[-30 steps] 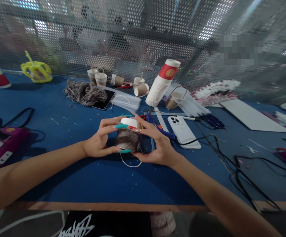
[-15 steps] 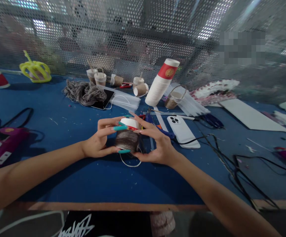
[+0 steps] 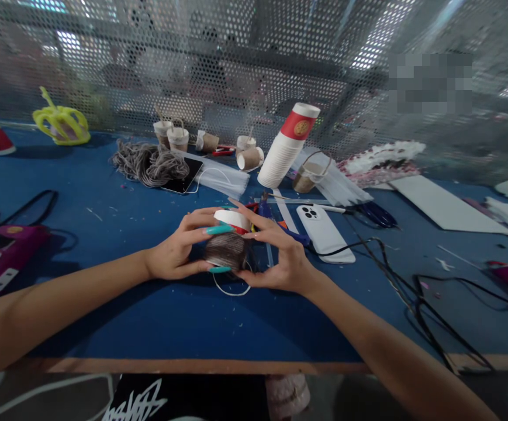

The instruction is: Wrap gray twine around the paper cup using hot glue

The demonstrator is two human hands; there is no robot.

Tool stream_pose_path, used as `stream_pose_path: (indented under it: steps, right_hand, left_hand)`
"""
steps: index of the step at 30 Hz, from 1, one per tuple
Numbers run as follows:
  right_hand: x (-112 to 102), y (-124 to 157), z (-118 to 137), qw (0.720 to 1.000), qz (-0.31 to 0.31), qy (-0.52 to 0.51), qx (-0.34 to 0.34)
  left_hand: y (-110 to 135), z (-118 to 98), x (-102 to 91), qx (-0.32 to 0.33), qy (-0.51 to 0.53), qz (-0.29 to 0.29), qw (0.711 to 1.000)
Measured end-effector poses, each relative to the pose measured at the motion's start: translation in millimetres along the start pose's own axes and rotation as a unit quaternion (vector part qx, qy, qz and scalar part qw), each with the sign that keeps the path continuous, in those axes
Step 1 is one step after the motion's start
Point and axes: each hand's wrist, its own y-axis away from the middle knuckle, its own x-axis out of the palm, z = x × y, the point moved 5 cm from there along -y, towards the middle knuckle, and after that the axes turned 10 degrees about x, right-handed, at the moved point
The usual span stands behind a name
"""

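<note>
Between my two hands is a paper cup (image 3: 226,251), white and red at the far end, its nearer part wrapped in grey-brown cord. My left hand (image 3: 182,244) grips it from the left, long turquoise nails lying across the wrap and under the near rim. From the right, my right hand (image 3: 280,251) holds the same cup, thumb low and fingers along the top. A thin white loop (image 3: 232,294) hangs below the near rim over the blue table (image 3: 179,327). The cup's underside is hidden.
Behind stand a tilted stack of paper cups (image 3: 282,149), small cord-wrapped cups (image 3: 178,140) and a heap of grey cord (image 3: 148,164). A white phone (image 3: 324,234) lies right, near black cables (image 3: 415,292). Purple glue guns (image 3: 12,251) rest at both sides. Perforated metal (image 3: 218,70) rises behind.
My left fingers have shifted slightly on the cup, uncovering more of its white and red end. My right hand stays almost still.
</note>
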Motion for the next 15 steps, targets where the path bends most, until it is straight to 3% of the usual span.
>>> stream_pose_path:
  steps: [15]
  right_hand:
    - [-1.2, -0.9, 1.8, 1.000, 0.003, 0.004, -0.012]
  left_hand:
    - [1.8, 0.1, -1.4, -0.017, -0.014, 0.008, 1.000]
